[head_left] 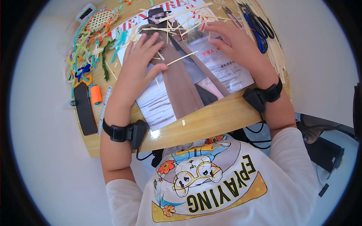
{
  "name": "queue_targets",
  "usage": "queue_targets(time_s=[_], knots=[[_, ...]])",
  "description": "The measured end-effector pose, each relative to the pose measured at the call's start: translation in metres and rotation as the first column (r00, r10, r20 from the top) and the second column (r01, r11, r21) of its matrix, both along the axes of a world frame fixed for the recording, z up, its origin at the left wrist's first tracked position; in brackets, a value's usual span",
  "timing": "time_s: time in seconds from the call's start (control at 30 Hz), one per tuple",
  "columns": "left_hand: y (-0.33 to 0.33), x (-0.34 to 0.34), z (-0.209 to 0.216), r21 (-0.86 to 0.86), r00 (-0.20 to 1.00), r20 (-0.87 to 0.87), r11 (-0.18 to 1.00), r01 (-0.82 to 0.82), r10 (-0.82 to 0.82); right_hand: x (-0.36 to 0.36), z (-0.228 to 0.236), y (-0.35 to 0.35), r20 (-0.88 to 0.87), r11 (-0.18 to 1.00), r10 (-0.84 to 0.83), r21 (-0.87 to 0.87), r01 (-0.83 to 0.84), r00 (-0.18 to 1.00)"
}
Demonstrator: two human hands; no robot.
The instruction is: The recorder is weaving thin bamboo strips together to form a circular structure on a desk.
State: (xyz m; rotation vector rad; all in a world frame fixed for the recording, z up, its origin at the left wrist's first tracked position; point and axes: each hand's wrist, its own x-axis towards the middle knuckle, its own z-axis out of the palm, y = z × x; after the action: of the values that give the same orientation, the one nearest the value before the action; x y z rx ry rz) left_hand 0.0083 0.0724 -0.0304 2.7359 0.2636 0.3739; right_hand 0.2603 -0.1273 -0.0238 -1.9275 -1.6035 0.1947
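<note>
A large glossy magazine lies tilted on the wooden table, its cover showing a figure in a long brown coat and black hat. Thin pale wooden strips are strewn over it, most densely across its far half. My left hand rests palm down on its left side, fingers spread among several strips. On the far right part, my right hand has its fingers stretched and its thumb apart, beside a heap of short strips. I see nothing held in either hand.
Colourful yarn, beads and pipe cleaners crowd the left edge, by a round woven piece. Nearer stand an orange thread spool, a dark oblong case and a ruler. Scissors, a blue cutter and long strips lie right.
</note>
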Motion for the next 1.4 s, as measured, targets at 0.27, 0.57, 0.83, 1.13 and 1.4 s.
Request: queue_targets(time_s=[0.27, 0.57, 0.83, 1.13, 1.4], knots=[[-0.012, 0.001, 0.004, -0.059, 0.996, 0.074, 0.997, 0.045, -0.040, -0.023, 0.006, 0.007, 0.045, 0.995, 0.096, 0.012, -0.097, 0.994], [-0.001, 0.000, 0.002, 0.009, 0.944, 0.307, 0.992, -0.129, 0.120, -0.025, 0.044, 0.031, 0.250, 0.965, 0.147, -0.249, -0.084, 0.957], [0.008, -0.001, -0.006, -0.141, 0.892, 0.308, 0.943, -0.301, 0.331, -0.045, 0.037, 0.100, 0.265, 0.967, 0.150, -0.239, -0.085, 0.953], [0.011, 0.000, -0.009, -0.113, 0.883, 0.338, 0.946, -0.304, 0.324, -0.073, 0.007, 0.147, 0.411, 0.976, 0.131, -0.214, -0.044, 0.902], [0.011, -0.002, -0.010, -0.156, 0.892, 0.315, 0.944, -0.290, 0.326, -0.065, 0.001, 0.156, 0.338, 0.976, 0.055, -0.218, 0.022, 0.940]])
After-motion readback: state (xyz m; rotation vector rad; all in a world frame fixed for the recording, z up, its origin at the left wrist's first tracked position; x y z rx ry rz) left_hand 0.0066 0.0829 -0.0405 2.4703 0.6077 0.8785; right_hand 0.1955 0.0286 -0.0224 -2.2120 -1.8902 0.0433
